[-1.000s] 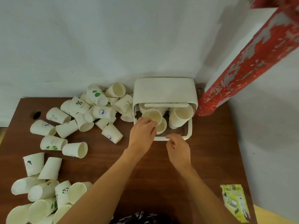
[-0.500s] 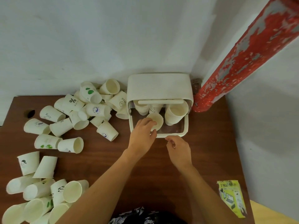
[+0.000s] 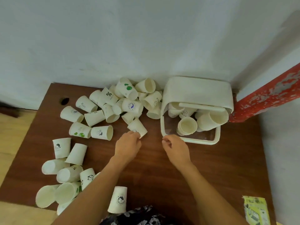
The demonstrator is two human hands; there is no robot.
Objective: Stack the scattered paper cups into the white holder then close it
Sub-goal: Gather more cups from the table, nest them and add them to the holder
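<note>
1. Both hands are out over the brown wooden table [image 3: 146, 172], seen from the head camera. The left hand [image 3: 128, 146] reaches toward the middle of the table, its fingertips at a paper cup [image 3: 138, 128] lying on its side; whether the fingers have closed on that cup I cannot tell, as the back of the hand hides them.
2. The right hand [image 3: 176, 147] hovers just in front of the holder's near left corner, fingers loosely curled, holding nothing.
3. The white holder [image 3: 197, 92] sits at the far right corner of the table, against the wall [image 3: 129, 38]. Its lid [image 3: 217, 140], a white frame round a clear panel, lies folded down flat on the table toward the person.
4. Inside the open holder a short stack of cups [image 3: 186, 126] lies on its side with the mouth toward the person; beside it, to the right, lies a larger stack [image 3: 212, 119], and more cups show behind them.
5. A heap of loose cups [image 3: 123, 101] lies at the far edge, just left of the holder, some printed with green dots or a percent sign.
6. Another cluster of cups [image 3: 65, 176] lies along the left edge and near left corner, most on their sides.
7. One cup [image 3: 118, 200] stands upside down at the near edge.
8. A yellow-green leaflet [image 3: 255, 210] lies at the near right corner.
9. A red, flaking post [image 3: 266, 98] slants past the far right corner.
</note>
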